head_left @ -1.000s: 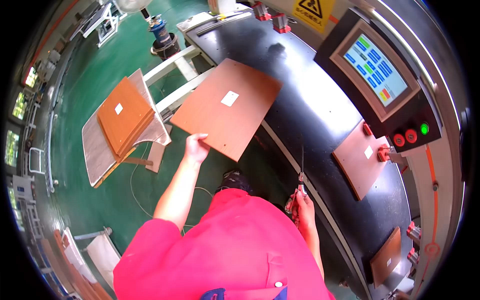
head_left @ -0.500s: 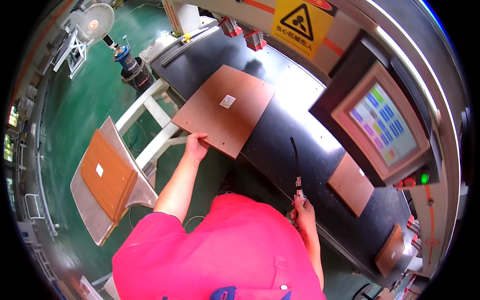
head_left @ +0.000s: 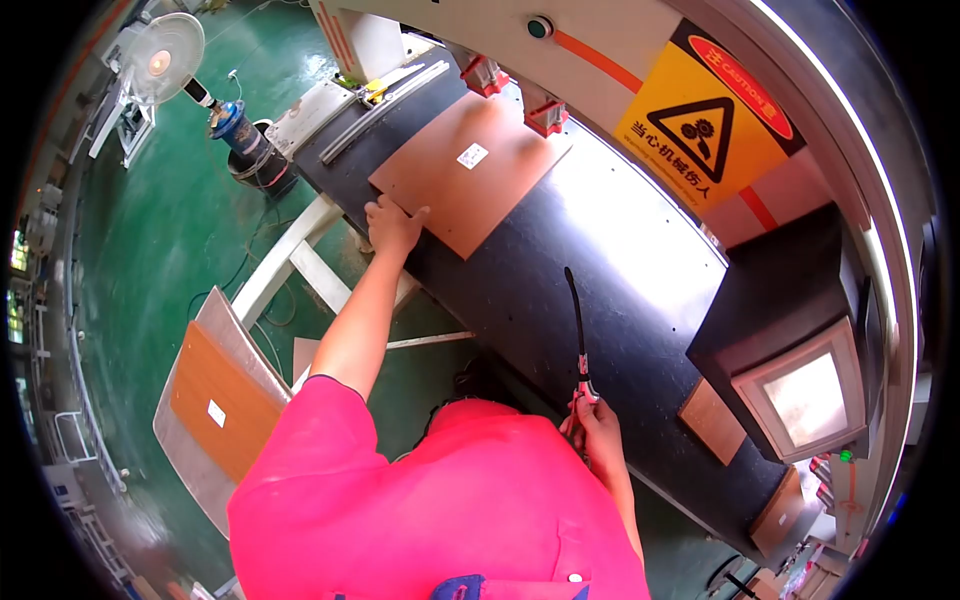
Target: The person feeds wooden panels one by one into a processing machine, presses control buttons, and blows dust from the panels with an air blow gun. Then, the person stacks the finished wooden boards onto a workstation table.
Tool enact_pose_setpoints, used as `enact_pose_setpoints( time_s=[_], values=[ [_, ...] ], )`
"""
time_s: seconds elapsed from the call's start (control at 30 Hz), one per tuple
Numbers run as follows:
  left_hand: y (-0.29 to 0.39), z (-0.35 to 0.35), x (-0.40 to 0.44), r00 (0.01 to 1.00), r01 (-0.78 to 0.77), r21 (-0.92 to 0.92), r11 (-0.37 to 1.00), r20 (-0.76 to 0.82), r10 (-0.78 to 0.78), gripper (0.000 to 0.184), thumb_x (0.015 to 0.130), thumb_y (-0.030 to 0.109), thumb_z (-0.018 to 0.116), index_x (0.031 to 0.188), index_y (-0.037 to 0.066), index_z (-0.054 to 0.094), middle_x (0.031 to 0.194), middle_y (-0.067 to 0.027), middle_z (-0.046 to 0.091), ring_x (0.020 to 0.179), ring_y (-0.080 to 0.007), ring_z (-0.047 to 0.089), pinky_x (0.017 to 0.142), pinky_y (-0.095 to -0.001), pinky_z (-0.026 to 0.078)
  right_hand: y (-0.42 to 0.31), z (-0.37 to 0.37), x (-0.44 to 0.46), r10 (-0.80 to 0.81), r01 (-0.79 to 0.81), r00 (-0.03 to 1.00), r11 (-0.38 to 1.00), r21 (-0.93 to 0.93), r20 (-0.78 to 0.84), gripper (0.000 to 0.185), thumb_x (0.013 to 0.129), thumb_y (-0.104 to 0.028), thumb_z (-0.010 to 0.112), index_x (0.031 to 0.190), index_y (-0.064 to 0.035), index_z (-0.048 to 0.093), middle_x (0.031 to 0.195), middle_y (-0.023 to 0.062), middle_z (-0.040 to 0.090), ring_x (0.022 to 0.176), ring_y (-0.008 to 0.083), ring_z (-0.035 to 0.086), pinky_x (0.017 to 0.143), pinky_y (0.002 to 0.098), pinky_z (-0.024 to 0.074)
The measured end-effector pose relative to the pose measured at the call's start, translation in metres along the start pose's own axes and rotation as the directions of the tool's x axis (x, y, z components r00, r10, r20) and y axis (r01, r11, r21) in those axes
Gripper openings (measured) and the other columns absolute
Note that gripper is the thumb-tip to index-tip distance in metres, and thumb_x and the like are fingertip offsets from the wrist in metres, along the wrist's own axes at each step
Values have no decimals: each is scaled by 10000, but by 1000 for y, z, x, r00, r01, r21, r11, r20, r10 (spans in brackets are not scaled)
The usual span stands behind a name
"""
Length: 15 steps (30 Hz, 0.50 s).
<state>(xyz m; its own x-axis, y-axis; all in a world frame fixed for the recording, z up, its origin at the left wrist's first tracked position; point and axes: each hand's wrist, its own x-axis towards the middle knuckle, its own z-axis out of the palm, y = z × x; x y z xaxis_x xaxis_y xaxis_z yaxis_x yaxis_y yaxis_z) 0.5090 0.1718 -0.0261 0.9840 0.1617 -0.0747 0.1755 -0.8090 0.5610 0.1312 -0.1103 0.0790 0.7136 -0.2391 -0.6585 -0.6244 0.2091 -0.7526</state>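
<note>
A brown wood-grain panel (head_left: 465,205) with a white label lies on the black machine table (head_left: 500,290), its far edge beneath the red-and-silver clamps (head_left: 545,117). My left hand (head_left: 395,228) is at the panel's near edge, thumb and fingers spread against it rather than wrapped round it. In my right hand (head_left: 592,425) is an air blow gun (head_left: 585,385), gripped by its body. Its long thin black nozzle points away from me over the table. Part of the grip is hidden by my fingers.
Smaller brown panels (head_left: 713,420) lie at the table's right part. A control screen (head_left: 805,400) and a yellow warning sign (head_left: 700,125) hang above. To my left, orange-brown boards (head_left: 225,400) rest on a grey stand. A fan (head_left: 160,60) stands at the far left.
The large panel has moved away from me, under the clamps. My left hand has followed and gone from gripping its edge to spread against it. The blow gun has shifted slightly left.
</note>
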Motion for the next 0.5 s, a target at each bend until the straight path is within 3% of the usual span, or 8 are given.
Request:
enact_pose_setpoints(
  time_s=[0.07,0.13,0.23,0.33,0.5],
  values=[
    [1,4,6,981,-195,159,968,48,190,1029,695,602,795,1427,10,380,1478,-376,258,1327,-476,395,1030,-584,377,-1,4,8,-12,12,1000,1000,4,-3,317,1020,-356,533,1064,-46,584,716,52,652,451,48,427,430,203,316],
    [-7,30,4,891,-446,358,820,97,443,1134,680,668,771,1501,46,297,1520,-395,158,1406,-489,285,1110,-574,291,-7,10,12,18,-18,999,1000,25,-31,310,1018,-350,539,1064,-47,585,713,48,653,453,45,428,430,201,314],
    [-6,50,24,898,-440,256,861,93,431,1216,669,717,740,1544,64,205,1539,-407,48,1447,-524,138,1166,-554,181,-12,18,14,55,-51,996,997,56,-67,300,1016,-344,543,1064,-51,586,710,42,654,452,42,428,428,199,312],
    [6,56,47,876,-481,173,859,73,476,1215,662,685,764,1525,25,221,1528,-421,58,1445,-523,147,1169,-561,168,-10,20,18,68,-64,994,996,56,-84,289,1015,-340,546,1063,-59,589,705,38,654,450,41,428,426,199,309],
    [18,44,55,918,-388,164,907,158,364,1185,664,657,781,1512,18,254,1523,-427,63,1443,-525,149,1188,-504,178,-14,25,29,85,-81,993,995,50,-83,281,1014,-339,547,1061,-65,595,699,35,654,454,41,432,426,198,306]
  ],
)
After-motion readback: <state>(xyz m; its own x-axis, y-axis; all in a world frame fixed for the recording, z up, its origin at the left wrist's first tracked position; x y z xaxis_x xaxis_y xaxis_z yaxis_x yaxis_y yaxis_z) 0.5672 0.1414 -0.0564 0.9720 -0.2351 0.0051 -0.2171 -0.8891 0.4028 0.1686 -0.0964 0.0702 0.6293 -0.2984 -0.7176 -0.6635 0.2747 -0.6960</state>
